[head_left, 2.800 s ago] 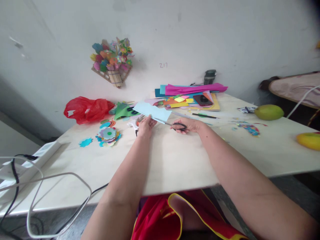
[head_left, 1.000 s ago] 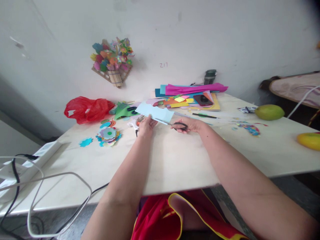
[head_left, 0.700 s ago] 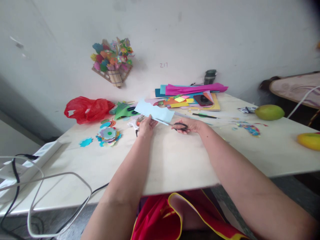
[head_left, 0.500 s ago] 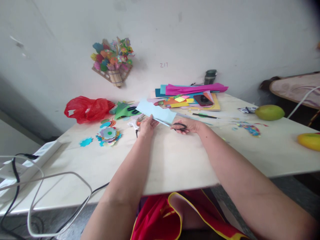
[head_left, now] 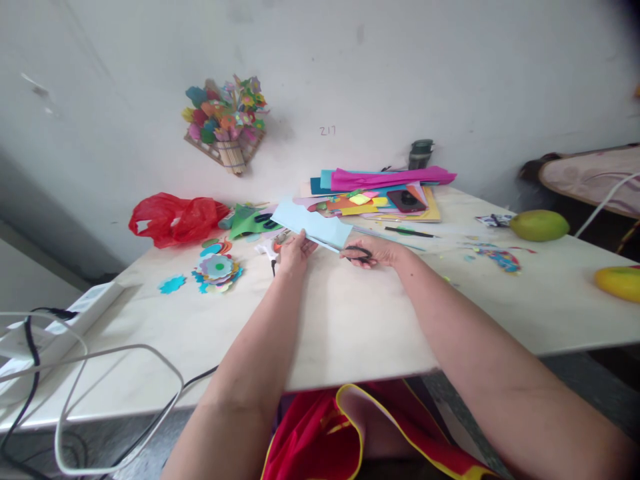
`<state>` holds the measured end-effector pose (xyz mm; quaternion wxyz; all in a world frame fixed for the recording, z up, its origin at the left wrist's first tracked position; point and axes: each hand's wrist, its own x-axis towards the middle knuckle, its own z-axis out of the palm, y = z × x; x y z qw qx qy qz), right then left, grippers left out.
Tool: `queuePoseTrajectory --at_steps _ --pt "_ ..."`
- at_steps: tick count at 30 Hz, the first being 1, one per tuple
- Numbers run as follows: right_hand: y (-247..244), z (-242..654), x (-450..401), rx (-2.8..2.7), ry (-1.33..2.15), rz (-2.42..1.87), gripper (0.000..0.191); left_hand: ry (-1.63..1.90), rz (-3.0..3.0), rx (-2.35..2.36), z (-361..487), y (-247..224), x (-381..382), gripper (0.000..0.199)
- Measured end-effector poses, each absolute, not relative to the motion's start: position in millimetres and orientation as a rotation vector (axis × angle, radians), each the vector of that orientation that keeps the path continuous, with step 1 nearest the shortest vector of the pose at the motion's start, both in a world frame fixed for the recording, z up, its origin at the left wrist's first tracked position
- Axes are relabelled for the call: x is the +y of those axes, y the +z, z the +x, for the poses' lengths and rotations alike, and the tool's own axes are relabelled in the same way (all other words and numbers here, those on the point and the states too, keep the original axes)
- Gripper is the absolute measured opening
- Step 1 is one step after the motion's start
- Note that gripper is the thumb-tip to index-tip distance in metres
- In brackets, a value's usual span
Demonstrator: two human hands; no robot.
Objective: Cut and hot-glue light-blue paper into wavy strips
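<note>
A light blue sheet of paper (head_left: 315, 223) with a scalloped far edge is held just above the table. My left hand (head_left: 296, 252) is closed on its near edge, thumb on top. At the paper's right end, my right hand (head_left: 373, 252) grips black-handled scissors (head_left: 359, 253); their blades lie along the near edge of the paper and are mostly hidden. Left of my left hand sits a stack of coloured paper flowers (head_left: 219, 268), with a single blue paper flower (head_left: 173, 284) beside it.
Behind the paper lie coloured sheets (head_left: 390, 179) and a phone (head_left: 406, 201). A red plastic bag (head_left: 177, 219) and green paper (head_left: 245, 221) are at the back left. To the right are a pen (head_left: 410, 231), paper scraps (head_left: 500, 259) and a mango-like fruit (head_left: 540, 225). A power strip (head_left: 95, 307) with cables borders the left.
My right hand and the scissors have shifted very slightly to the left along the paper's edge. My left hand and the paper stay nearly still.
</note>
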<state>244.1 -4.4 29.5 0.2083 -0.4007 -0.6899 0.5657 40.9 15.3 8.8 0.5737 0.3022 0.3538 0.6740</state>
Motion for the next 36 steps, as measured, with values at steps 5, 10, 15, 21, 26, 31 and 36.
queuePoseTrajectory --at_steps 5,10,15,21,26,31,36 --pt "28.8 244.8 -4.1 -1.927 1.576 -1.108 0.017 1.579 0.722 0.825 39.2 5.4 18.7 0.009" --pt "26.0 245.6 -0.6 -1.904 1.599 -1.099 0.016 1.587 0.729 0.834 39.9 5.8 17.8 0.012" --pt "24.4 247.9 2.5 -1.889 1.620 -1.056 0.018 1.578 0.715 0.853 41.0 8.0 15.5 0.008" --pt "21.0 252.8 6.9 -1.870 1.682 -0.998 0.022 1.609 0.687 0.834 39.0 7.3 16.7 0.007" --pt "23.1 254.0 5.4 -1.909 1.652 -1.056 0.023 1.588 0.703 0.850 38.5 7.5 16.8 0.007" --pt "27.8 252.3 0.3 -1.954 1.588 -1.099 0.026 1.572 0.730 0.837 40.1 6.0 16.5 0.008" --pt "29.3 249.8 -2.2 -1.967 1.553 -1.130 0.026 1.559 0.776 0.804 40.6 3.7 16.7 0.010"
